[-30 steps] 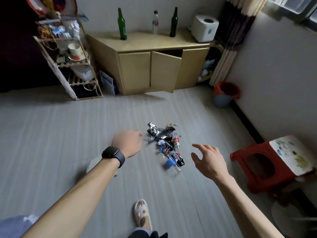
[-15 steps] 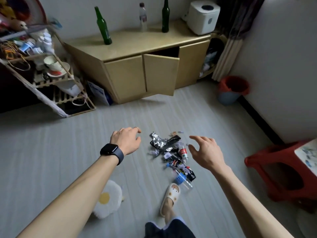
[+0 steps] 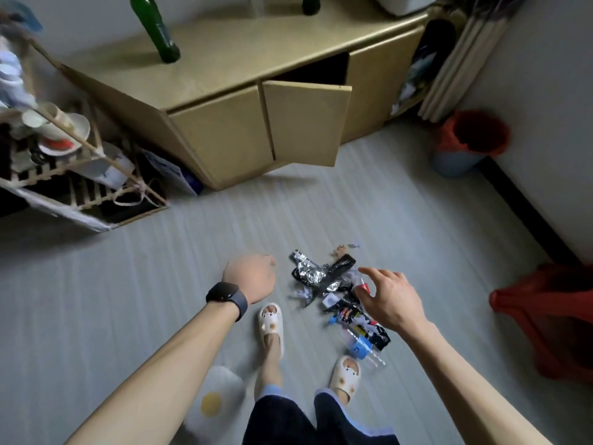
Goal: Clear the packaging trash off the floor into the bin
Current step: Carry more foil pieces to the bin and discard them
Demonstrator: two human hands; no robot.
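Note:
A pile of packaging trash [image 3: 324, 277] lies on the grey floor: crumpled silver foil, black wrappers, a small bottle and a blue-labelled piece [image 3: 361, 345]. My left hand [image 3: 252, 277], with a dark watch on the wrist, hovers just left of the pile and holds nothing; its fingers curl downward. My right hand [image 3: 390, 295] hovers over the pile's right side with fingers spread and empty. The bin [image 3: 462, 155], blue with a red liner, stands by the right wall beyond the pile.
A wooden cabinet [image 3: 224, 136] with one door ajar [image 3: 305, 123] stands ahead, green bottles on top. A cluttered wooden rack [image 3: 80, 175] is at left. A red stool [image 3: 552, 316] sits at right. My slippered feet [image 3: 271, 322] stand beside the pile, an egg-shaped cushion [image 3: 215, 399] behind.
I have stepped closer to the pile; both feet are now beside it. Both hands have lowered toward the trash, the right one now over its right side.

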